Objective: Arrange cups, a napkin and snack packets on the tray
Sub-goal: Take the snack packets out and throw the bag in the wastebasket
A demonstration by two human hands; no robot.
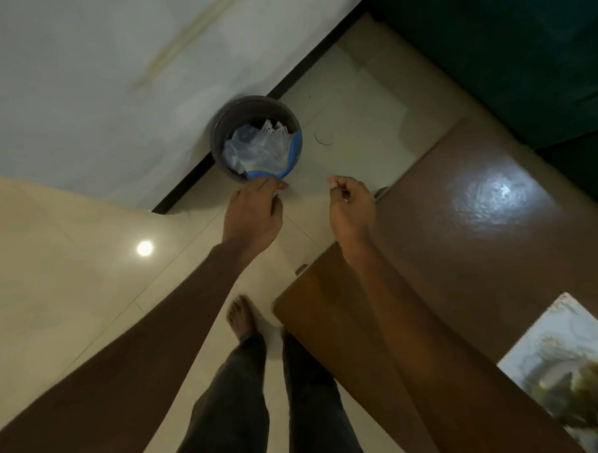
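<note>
Floor [66, 267]: glossy cream tile, one round lamp reflection on it. White wall [92, 63] with dark skirting runs diagonally at top left. Brown wooden table [461, 250] fills the right side, with a bright glare patch near its far end; something dark green sits beyond it at top right.

One round grey bin [257, 139] stands on the floor against the skirting, holding crumpled clear plastic, white scraps and a blue packet [292, 154] along its near inner wall.

Left hand [253, 210]: arm stretched forward, fingers together and pointing down onto the near rim of the bin, touching the edge of the blue packet. Cannot tell if they actually pinch it.

Right hand [351, 208]: held out over the floor just off the table's left edge, loosely curled, thumb and forefinger tips close together, nothing visible between them.

One patterned white tray [558, 367] lies at the table's near right edge, partly cut by the frame and blurred; its contents are unreadable. No cups or napkin identifiable.

Person stands barefoot in dark trousers; one foot [240, 318] shows beside the table's near corner.
</note>
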